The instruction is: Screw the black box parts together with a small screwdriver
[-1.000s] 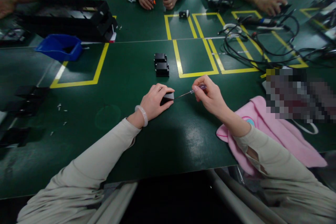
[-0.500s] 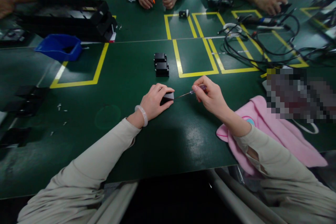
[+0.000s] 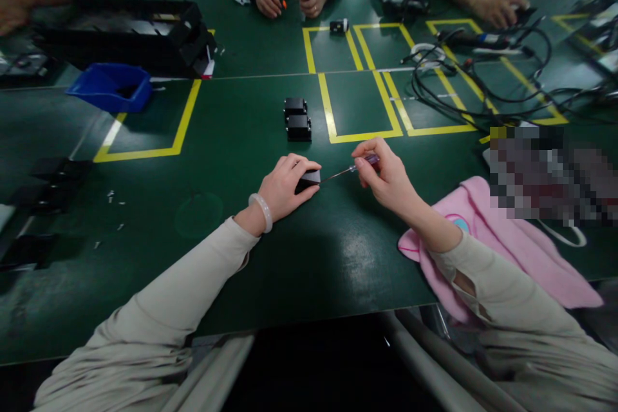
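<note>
My left hand (image 3: 288, 185) is closed around a small black box-shaped part (image 3: 309, 177), pressing it on the green table; much of the part is hidden under the fingers. In my right hand (image 3: 383, 174) is a screwdriver (image 3: 351, 168) with a clear purplish handle, pinched between thumb and fingers. Its thin shaft points left, and the tip meets the right side of the black part. Farther back, two similar black box parts (image 3: 298, 119) sit one behind the other. Tiny screws (image 3: 111, 196) lie scattered to the left.
A blue bin (image 3: 113, 87) and stacked black trays (image 3: 125, 38) stand at the back left. Black parts (image 3: 48, 183) lie at the left edge. Right of me are a pink cloth (image 3: 502, 244) and tangled black cables (image 3: 434, 100). Co-workers' hands (image 3: 311, 0) rest across the table.
The fingers of my right hand have shifted slightly on the screwdriver handle. My left hand and the black part stay in place.
</note>
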Tool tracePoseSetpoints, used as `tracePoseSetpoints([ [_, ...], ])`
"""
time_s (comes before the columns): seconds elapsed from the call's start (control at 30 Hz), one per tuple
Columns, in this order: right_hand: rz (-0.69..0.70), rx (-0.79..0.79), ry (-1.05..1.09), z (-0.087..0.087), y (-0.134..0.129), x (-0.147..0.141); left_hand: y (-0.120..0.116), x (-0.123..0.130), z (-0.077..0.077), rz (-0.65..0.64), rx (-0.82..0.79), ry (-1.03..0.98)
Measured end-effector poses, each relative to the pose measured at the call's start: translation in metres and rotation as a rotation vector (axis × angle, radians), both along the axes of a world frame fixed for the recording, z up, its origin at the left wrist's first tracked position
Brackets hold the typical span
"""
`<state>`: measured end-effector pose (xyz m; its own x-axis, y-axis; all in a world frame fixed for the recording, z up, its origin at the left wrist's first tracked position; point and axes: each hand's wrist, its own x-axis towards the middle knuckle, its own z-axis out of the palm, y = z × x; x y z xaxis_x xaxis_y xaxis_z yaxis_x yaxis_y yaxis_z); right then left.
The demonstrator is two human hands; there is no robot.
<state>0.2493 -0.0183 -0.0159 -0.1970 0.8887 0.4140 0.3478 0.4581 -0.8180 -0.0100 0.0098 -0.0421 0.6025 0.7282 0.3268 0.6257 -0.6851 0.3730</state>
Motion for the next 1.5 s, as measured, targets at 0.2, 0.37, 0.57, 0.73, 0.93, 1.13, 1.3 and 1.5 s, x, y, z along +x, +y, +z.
tracePoseSetpoints([
  [0.2,-0.015,-0.002,-0.013,0.0000,0.0009,0.0006,-0.0004,-0.0001,0.0005,0.004,-0.009,0.011],
  [0.37,-0.014,0.024,-0.016,0.0006,0.0012,0.0001,-0.0009,-0.0004,0.0007,0.008,-0.010,0.006],
  [0.57,-0.008,0.007,-0.020,0.0002,0.0017,0.0007,-0.0002,-0.0004,-0.0003,0.002,-0.011,0.002],
  [0.73,-0.001,0.004,-0.012,0.0000,0.0011,0.0003,0.0005,-0.0002,-0.0013,0.006,-0.022,-0.005],
  [0.93,-0.012,-0.005,-0.013,0.0005,0.0000,0.0000,0.0002,-0.0005,-0.0005,0.003,-0.025,0.001],
  [1.13,-0.013,-0.007,0.001,-0.0002,-0.0002,-0.0006,0.0000,-0.0005,0.0000,0.003,-0.027,0.005],
  [1.3,0.008,-0.014,0.003,0.0004,-0.0006,-0.0002,-0.0005,-0.0001,0.0013,0.014,-0.049,0.011],
  [1.5,0.010,-0.017,0.008,0.0004,-0.0007,0.0001,-0.0004,0.0001,0.0016,0.011,-0.044,0.008],
])
